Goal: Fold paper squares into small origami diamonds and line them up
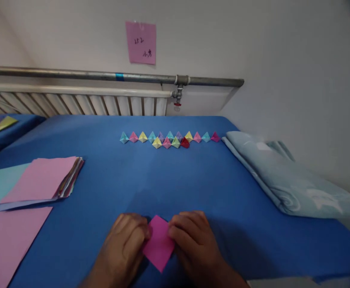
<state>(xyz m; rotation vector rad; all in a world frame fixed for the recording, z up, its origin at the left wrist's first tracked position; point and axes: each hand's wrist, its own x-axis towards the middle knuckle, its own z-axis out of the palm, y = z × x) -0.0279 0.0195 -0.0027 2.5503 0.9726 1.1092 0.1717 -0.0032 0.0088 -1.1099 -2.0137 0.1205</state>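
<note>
A magenta piece of folded paper (159,245) is held between both hands near the front of the blue surface, its outline a diamond with one corner pointing at me. My left hand (126,244) pinches its left corner, fingers curled. On the opposite corner my right hand (193,240) is closed the same way. The thumbs are largely hidden. Farther back stand several small folded paper pieces (166,142) in two rows, in blue, pink, yellow, purple, green, red and magenta.
A stack of coloured paper (43,178) lies at left, with pink sheets (13,244) in front. A folded light-blue blanket (283,176) rests at right. Behind the blue surface (109,176) are a radiator (103,105), a metal pipe (81,75) and a wall with a pink note (141,43).
</note>
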